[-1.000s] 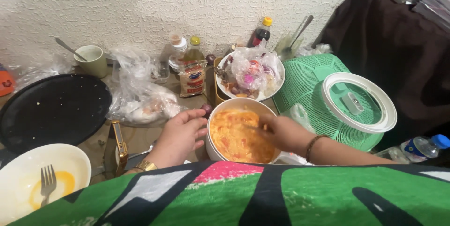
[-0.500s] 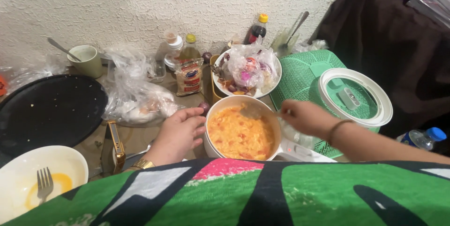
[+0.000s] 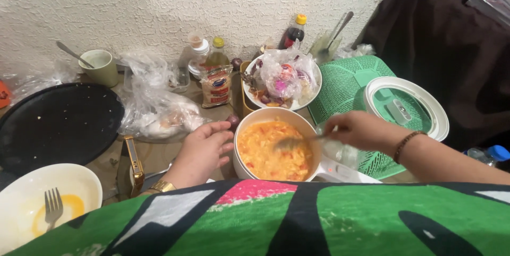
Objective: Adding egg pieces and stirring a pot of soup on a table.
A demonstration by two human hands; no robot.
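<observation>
While the right hand [image 3: 357,128] pinches the handle of a thin metal spoon [image 3: 297,140], the spoon's bowl sits buried in the orange-yellow scrambled egg and tomato mix [image 3: 273,151]. This mix fills a round white cooking pot [image 3: 276,115], which stands on the surface directly in front of the person. The left hand [image 3: 204,150] rests half-open against the pot's left wall, fingers loosely spread and gripping nothing. The mix looks soft, wet and lumpy, so it will yield to the spoon and slide off easily. The pot is probably rigid, fairly heavy when full and possibly hot; its outer wall or rim offers the steadying point. A white bowl of scraps in plastic [image 3: 281,80] stands just behind the pot.
</observation>
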